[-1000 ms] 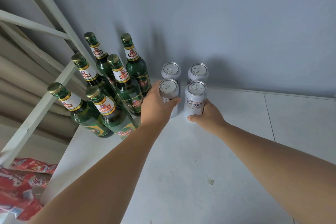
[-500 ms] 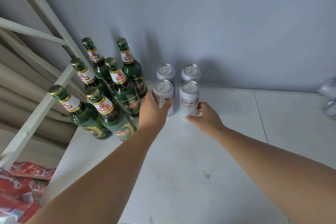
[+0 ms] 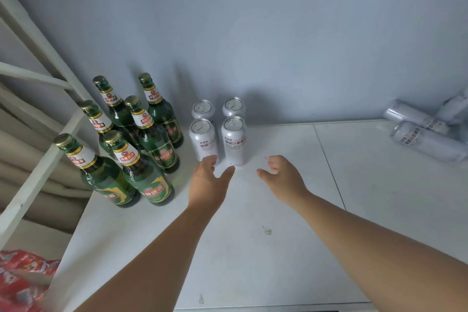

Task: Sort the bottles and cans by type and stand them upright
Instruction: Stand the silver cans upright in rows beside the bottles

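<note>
Two front cans (image 3: 233, 134), lettered "CRAFT WHEAT"

The left hand (image 3: 210, 182) reaches forward with relaxed, spread fingers (image 3: 211, 161), holding nothing. Just past its fingertips stand four upright white cans (image 3: 203, 139) in a two-by-two block, pull tabs up; whether the fingertips touch the nearest can's base cannot be told. The right hand (image 3: 283, 180) hovers beside the block, fingers loosely curled and holding nothing, clear of the cans. Left of the left hand's fingers, six green beer bottles (image 3: 149, 134) with gold caps stand close together on the white shelf surface (image 3: 253, 273). Well to the right of the right hand's fingers, several lying white cans (image 3: 428, 140) rest in a heap against the grey wall (image 3: 278, 45).
</note>
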The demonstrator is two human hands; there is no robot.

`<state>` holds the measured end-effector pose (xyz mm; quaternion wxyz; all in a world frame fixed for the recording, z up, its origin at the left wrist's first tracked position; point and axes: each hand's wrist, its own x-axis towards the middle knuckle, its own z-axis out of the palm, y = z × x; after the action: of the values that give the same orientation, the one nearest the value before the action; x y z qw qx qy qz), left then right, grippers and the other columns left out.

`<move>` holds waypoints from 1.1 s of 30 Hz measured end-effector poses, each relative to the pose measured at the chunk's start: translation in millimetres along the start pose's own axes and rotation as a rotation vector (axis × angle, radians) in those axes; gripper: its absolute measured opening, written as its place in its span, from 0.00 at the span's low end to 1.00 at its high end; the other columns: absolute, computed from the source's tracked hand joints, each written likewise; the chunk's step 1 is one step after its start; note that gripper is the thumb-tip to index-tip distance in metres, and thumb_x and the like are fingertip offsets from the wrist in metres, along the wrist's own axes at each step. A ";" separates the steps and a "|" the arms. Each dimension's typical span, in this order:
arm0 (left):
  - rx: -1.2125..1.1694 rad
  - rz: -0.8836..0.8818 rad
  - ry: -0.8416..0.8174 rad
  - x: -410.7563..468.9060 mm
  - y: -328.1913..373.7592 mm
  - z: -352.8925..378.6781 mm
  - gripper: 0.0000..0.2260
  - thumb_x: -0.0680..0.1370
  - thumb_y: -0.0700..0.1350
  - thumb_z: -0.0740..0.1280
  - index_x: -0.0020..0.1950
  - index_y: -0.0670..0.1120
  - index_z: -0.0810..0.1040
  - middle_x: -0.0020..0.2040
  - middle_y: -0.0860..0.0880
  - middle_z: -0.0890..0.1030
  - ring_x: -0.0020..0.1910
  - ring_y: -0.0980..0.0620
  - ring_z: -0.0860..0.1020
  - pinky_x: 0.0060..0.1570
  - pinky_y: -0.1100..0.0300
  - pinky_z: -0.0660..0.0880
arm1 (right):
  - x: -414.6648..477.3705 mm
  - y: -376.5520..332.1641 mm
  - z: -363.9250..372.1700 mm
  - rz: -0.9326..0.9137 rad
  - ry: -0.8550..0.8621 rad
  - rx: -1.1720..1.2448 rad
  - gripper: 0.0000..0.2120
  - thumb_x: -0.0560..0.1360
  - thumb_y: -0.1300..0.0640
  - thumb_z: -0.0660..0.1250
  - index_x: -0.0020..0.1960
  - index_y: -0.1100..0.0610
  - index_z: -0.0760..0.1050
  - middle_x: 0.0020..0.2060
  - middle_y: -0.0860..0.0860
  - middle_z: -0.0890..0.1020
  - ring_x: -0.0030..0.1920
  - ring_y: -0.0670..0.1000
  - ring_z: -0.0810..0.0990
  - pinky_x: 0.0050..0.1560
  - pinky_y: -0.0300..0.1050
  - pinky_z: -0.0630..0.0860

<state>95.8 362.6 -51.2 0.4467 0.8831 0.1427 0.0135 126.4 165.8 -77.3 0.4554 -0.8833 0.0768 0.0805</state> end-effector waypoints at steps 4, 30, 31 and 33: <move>-0.004 0.046 -0.054 -12.4 19.7 18.7 0.24 0.79 0.55 0.71 0.72 0.48 0.72 0.68 0.52 0.76 0.66 0.54 0.74 0.60 0.61 0.68 | -20.6 19.6 -25.5 0.028 0.060 0.034 0.28 0.76 0.47 0.72 0.72 0.56 0.70 0.68 0.50 0.77 0.68 0.49 0.75 0.66 0.44 0.71; 0.009 0.194 -0.328 -170.2 224.2 279.4 0.21 0.78 0.55 0.72 0.68 0.48 0.76 0.62 0.55 0.79 0.56 0.58 0.76 0.54 0.63 0.69 | -135.7 233.5 -317.4 0.220 0.330 0.205 0.25 0.77 0.49 0.71 0.70 0.55 0.71 0.64 0.49 0.78 0.63 0.48 0.76 0.60 0.40 0.70; 0.007 0.182 -0.324 -174.2 227.5 286.0 0.21 0.78 0.55 0.72 0.67 0.48 0.76 0.62 0.55 0.79 0.56 0.58 0.76 0.53 0.63 0.69 | -137.0 240.0 -322.9 0.226 0.323 0.206 0.24 0.77 0.49 0.71 0.70 0.55 0.71 0.64 0.49 0.78 0.63 0.48 0.76 0.60 0.40 0.70; -0.009 0.152 -0.326 -180.7 231.4 297.6 0.21 0.78 0.54 0.72 0.67 0.47 0.76 0.62 0.54 0.80 0.55 0.58 0.77 0.53 0.62 0.69 | -137.0 251.1 -330.9 0.230 0.308 0.204 0.24 0.77 0.49 0.71 0.70 0.55 0.71 0.64 0.49 0.78 0.63 0.48 0.76 0.60 0.40 0.70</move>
<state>23.1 -48.4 -27.7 0.4656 0.8799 0.0010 -0.0955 -35.7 -239.9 -57.8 0.5132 -0.8199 0.2535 -0.0121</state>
